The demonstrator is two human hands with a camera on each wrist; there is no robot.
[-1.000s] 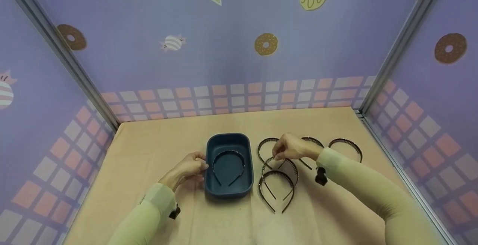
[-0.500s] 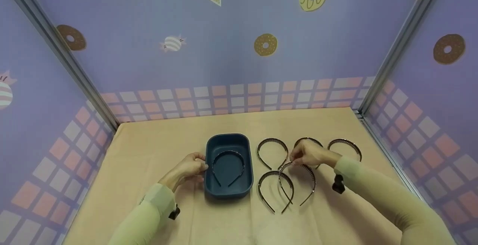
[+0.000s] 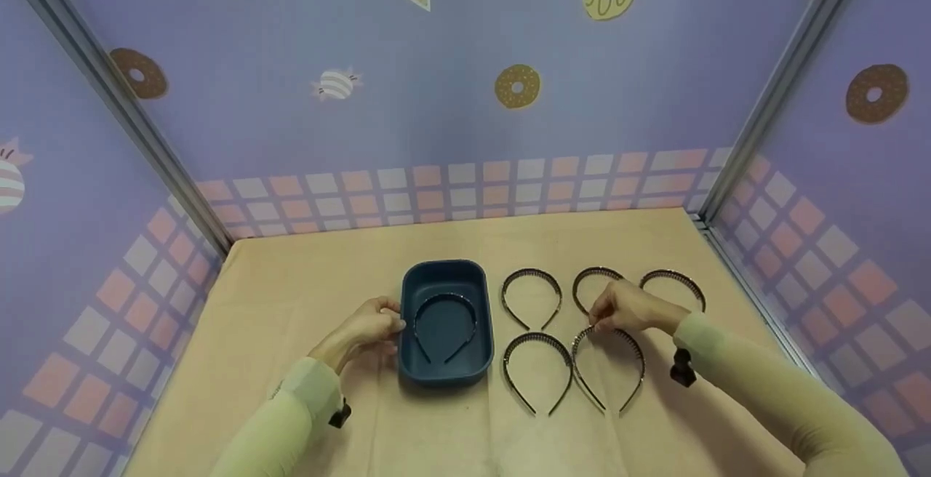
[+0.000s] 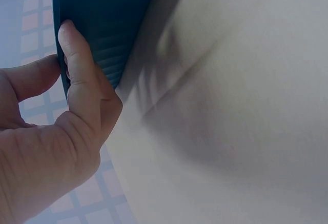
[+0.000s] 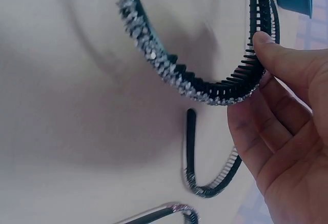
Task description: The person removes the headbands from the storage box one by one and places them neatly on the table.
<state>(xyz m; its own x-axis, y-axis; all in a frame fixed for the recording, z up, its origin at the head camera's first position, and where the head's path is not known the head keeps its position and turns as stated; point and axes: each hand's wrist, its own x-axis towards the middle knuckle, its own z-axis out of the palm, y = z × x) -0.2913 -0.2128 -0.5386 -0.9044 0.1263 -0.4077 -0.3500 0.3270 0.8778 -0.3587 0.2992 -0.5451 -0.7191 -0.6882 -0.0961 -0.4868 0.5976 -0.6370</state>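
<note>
My right hand [image 3: 631, 306] pinches the top of a dark toothed headband [image 3: 641, 357] between thumb and fingers. In the right wrist view that headband [image 5: 154, 55] has a glittery silver outer face and black inner teeth, and it is raised off the table. My left hand [image 3: 366, 326] grips the left rim of a dark blue rectangular box [image 3: 444, 272], thumb on one side of the wall and fingers on the other, as the left wrist view shows. Inside the box lies one dark headband [image 3: 475, 313].
Right of the box lie other headbands: one at the front [image 3: 538, 335], and behind it a back-left one [image 3: 532, 271], a middle one [image 3: 598, 270] partly hidden by my right hand, and a far-right one [image 3: 673, 273]. Patterned walls [image 3: 436, 121] enclose the cloth-covered table [image 3: 291, 266].
My right hand has moved rightward with the pinched headband, from over the front headband to beside it. My left hand and the box have stayed in place.
</note>
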